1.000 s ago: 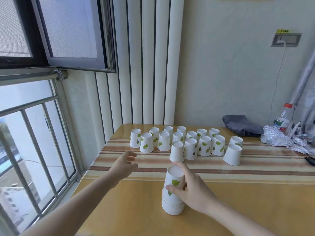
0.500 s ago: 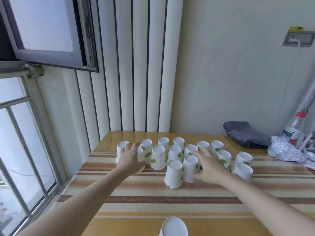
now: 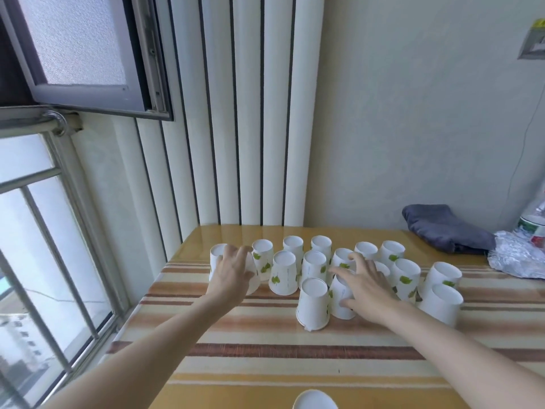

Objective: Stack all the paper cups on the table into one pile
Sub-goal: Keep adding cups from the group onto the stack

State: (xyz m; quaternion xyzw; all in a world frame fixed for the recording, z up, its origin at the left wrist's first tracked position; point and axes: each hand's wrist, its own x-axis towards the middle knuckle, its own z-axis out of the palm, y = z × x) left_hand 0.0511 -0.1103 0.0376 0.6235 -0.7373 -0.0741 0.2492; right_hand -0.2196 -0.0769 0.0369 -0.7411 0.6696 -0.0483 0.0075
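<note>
Several white paper cups with green leaf prints stand upside down in a cluster at the far side of the table (image 3: 265,364). My left hand (image 3: 233,273) is wrapped over the top of a cup at the cluster's left end (image 3: 254,280), beside the leftmost cup (image 3: 216,256). My right hand (image 3: 364,286) grips a front-row cup (image 3: 340,302), its fingers over the top and thumb on the side. Another front cup (image 3: 313,304) stands just left of it. The top of the stacked pile (image 3: 315,401) shows at the bottom edge.
A dark grey folded cloth (image 3: 445,228) lies at the back right, with crumpled foil (image 3: 516,256) and a plastic bottle (image 3: 532,225) beside it. A window with bars runs along the table's left edge. Vertical white slats and a wall stand behind the table.
My right hand left the pile and reached forward onto a front-row cup. My left hand moved forward onto a cup at the left end. The view moved closer to the cluster.
</note>
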